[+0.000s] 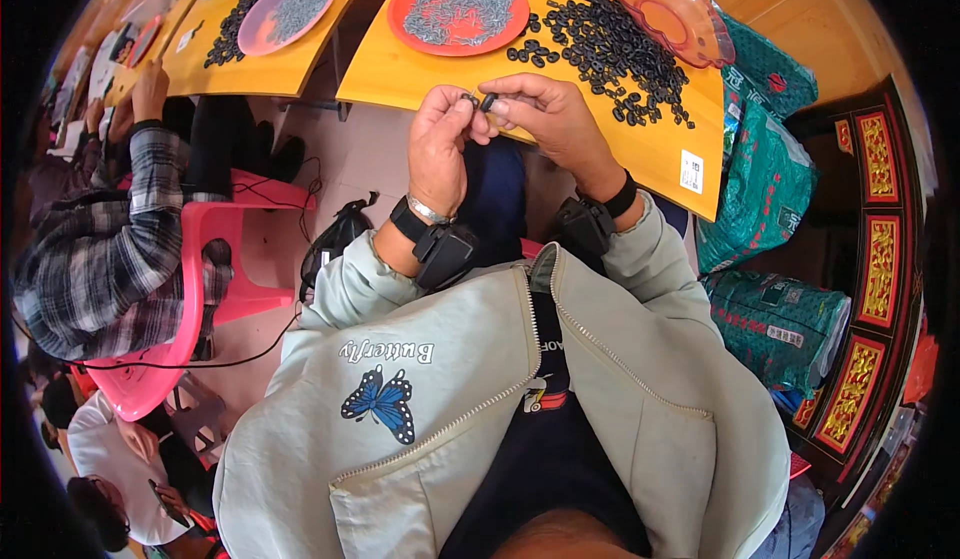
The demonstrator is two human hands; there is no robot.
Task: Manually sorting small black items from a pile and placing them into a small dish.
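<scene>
Both my hands are raised in front of the near edge of the yellow table, fingertips close together. My left hand (440, 149) pinches a small dark piece (469, 100) with a shiny edge; its exact kind is too small to make out. Between thumb and fingers, my right hand (562, 127) grips a small black oval piece (488, 103). Whether the two pieces touch is unclear. Beyond my hands, a red plate (402, 31) carries many small silver metal parts (458, 9). To its right spreads a pile of similar black oval pieces (620, 49).
A translucent orange scalloped dish (680, 24) sits at the table's (400, 84) far right corner. Green bags (765, 189) stand along the right side. Leftward, a person in a plaid sleeve (150, 174) sits on a pink chair (205, 249) by another table with a pink plate (262, 34).
</scene>
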